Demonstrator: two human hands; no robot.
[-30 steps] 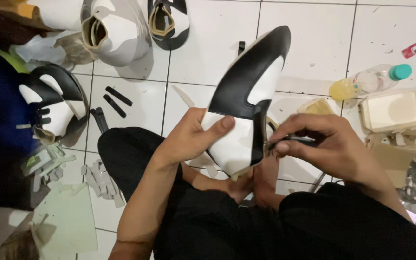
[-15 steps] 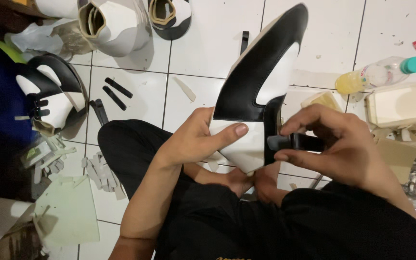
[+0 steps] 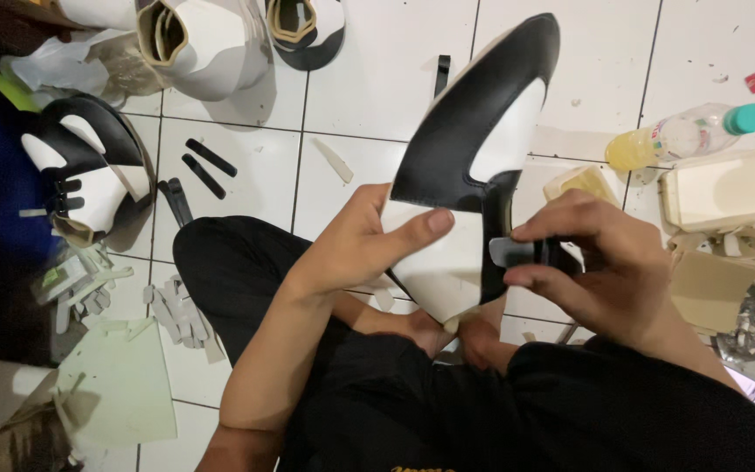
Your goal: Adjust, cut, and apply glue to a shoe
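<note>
Black-and-white shoe upper (image 3: 474,166) propped on lap, toe toward 1 o'clock. Left hand (image 3: 360,249) clamps white panel, thumb across. Right hand (image 3: 605,262) fingers pinch small black strap piece (image 3: 517,253) at edge. Likely light, pliable; hold by firmer panel.

The left hand (image 3: 369,249) reaches in from seven o'clock, fingers wrapped and thumb laid flat pointing to three o'clock, while the right hand (image 3: 592,262) comes from five o'clock, thumb and forefinger pinched together toward nine o'clock.
</note>
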